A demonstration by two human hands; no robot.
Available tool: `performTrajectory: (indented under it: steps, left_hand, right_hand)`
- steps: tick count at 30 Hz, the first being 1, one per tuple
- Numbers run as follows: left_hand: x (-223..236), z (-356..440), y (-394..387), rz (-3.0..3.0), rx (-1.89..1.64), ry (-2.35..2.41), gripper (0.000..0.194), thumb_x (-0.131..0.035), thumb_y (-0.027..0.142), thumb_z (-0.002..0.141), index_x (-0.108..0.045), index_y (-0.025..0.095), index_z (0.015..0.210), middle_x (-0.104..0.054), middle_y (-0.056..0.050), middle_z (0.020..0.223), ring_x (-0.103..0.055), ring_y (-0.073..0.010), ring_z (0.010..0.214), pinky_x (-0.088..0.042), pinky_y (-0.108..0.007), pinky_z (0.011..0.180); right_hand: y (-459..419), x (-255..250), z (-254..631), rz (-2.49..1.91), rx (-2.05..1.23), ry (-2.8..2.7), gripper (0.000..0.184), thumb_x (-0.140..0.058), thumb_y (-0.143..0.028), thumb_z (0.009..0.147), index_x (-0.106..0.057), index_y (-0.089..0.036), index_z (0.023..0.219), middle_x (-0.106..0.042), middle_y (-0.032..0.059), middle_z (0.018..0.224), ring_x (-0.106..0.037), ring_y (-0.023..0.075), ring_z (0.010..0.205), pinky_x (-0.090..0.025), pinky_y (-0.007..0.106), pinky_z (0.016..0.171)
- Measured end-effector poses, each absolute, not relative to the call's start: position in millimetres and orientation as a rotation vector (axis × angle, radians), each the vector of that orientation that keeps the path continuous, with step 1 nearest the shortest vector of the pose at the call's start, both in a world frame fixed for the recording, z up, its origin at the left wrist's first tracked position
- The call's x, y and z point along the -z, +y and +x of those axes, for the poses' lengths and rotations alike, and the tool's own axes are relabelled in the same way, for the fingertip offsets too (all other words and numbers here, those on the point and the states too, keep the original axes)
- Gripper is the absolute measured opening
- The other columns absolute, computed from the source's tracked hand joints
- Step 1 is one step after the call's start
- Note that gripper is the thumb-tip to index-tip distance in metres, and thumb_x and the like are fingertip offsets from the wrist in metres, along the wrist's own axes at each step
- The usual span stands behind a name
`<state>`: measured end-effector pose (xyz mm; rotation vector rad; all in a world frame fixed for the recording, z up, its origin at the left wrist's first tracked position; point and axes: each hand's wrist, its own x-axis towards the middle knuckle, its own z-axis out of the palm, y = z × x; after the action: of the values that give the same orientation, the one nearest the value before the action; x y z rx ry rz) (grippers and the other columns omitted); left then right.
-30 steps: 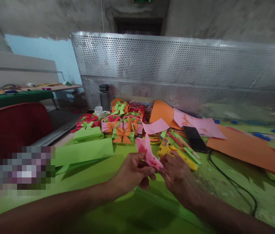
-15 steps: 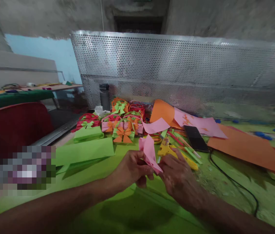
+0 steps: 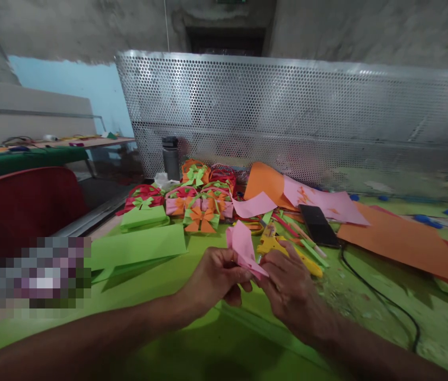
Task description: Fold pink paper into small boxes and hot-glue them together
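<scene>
A piece of folded pink paper [image 3: 243, 242] is held above the green tabletop. My left hand [image 3: 218, 275] is closed, pinching the paper's lower left side between thumb and fingers. At the pointed lower right end, my right hand [image 3: 287, 288] has its fingers closed on the paper; its fingertips are partly hidden. Just behind the right hand lies a yellow glue gun [image 3: 268, 245], partly covered by that hand. To the left are a folded light green paper [image 3: 140, 246] and a smaller green folded piece [image 3: 144, 218].
Several small paper bags with bows [image 3: 202, 218] cluster at the back, near a dark bottle [image 3: 171, 159]. A black phone [image 3: 319, 225], a cable [image 3: 382, 301] and orange sheets [image 3: 406, 243] lie right. A perforated metal panel [image 3: 287, 111] closes the far side.
The pink paper has shifted and turned slightly in my hands, its tip moving a little right. Both hands keep their hold almost in place.
</scene>
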<state>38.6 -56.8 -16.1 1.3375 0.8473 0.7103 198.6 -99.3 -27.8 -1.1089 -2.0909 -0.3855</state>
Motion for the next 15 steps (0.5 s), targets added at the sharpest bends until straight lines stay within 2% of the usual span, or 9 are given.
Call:
performTrajectory:
  steps: [5,12,15]
  left_hand:
    - [17.1,37.7,-55.9,1.357,-0.708,0.816,0.014,-0.060,0.023,0.071,-0.064,0.011,0.064,-0.061,0.002,0.051,-0.050,-0.0047,0.031,-0.037,-0.012,0.032]
    - [19.0,38.0,-55.6,1.207,-0.715,0.776,0.014,-0.065,0.025,0.067,-0.061,0.011,0.065,-0.064,0.000,0.054,-0.049,-0.0059,0.029,-0.038,-0.014,0.030]
    - [18.9,37.4,-55.7,1.188,-0.716,0.736,0.019,-0.064,0.030,0.070,-0.059,0.012,0.066,-0.064,0.000,0.055,-0.050,-0.0062,0.030,-0.037,-0.014,0.029]
  right_hand:
    - [-98.1,28.2,199.0,-1.163,0.432,-2.069,0.022,-0.042,-0.021,0.088,-0.054,-0.016,0.070,-0.052,0.0002,0.062,-0.047,0.0141,0.062,-0.031,0.045,0.090]
    - [-99.2,25.3,197.7,-1.135,0.408,-2.048,0.023,-0.042,-0.022,0.088,-0.052,-0.017,0.068,-0.049,-0.0009,0.061,-0.044,0.0127,0.060,-0.033,0.043,0.089]
    - [-98.0,27.8,197.4,-1.151,0.386,-2.033,0.024,-0.042,-0.021,0.089,-0.049,-0.017,0.066,-0.048,-0.0009,0.060,-0.044,0.0127,0.059,-0.034,0.042,0.087]
